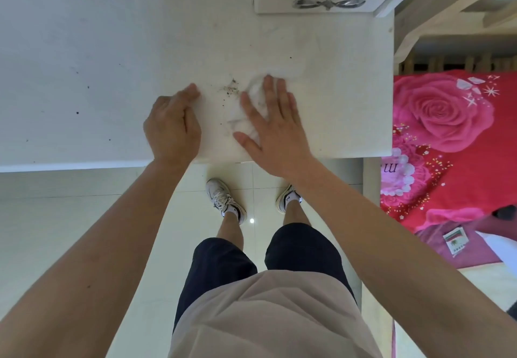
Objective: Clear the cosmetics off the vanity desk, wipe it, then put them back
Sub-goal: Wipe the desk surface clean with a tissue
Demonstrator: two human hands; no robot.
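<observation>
The white vanity desk [98, 50] fills the upper part of the view, and no cosmetics are visible on it. My right hand [275, 125] lies flat, fingers spread, pressing a crumpled white tissue [253, 97] onto the desk near the front edge. A small heap of grey-brown dirt crumbs [230, 90] sits just left of the tissue. My left hand [173, 122] rests on the desk left of the crumbs, fingers curled under; whether it holds anything is hidden. Dark specks dot the desk's left half.
A white drawer front with a silver bow-shaped handle [328, 1] stands at the desk's back right. To the right of the desk lies a red bedspread with pink roses [447, 122]. Below the front edge are glossy floor tiles [70, 212] and my feet.
</observation>
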